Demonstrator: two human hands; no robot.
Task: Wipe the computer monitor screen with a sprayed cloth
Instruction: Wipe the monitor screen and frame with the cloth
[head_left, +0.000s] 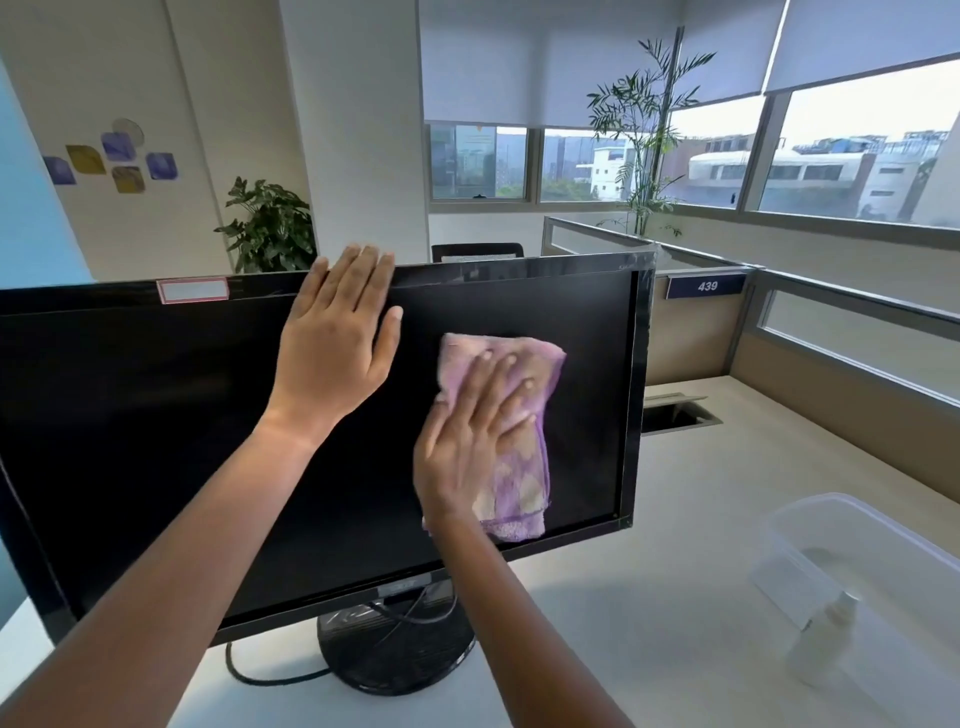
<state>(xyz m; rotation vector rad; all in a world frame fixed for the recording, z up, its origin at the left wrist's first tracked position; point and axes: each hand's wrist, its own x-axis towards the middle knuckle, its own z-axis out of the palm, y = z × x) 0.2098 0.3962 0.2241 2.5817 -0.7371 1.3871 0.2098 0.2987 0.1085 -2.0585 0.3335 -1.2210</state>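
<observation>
1. A pale office counter (649, 597) carries a clear tub (883, 525) and a blurred bottle (823, 644) at right.
2. On it stands a dark monitor (156, 441).
3. The right hand (467, 441), fingers spread, presses a purple cloth (519, 493) flat on the screen's right part.
4. The left hand (337, 343) lies flat on its top edge.
5. Plants (270, 228) and windows (831, 156) beyond.
</observation>
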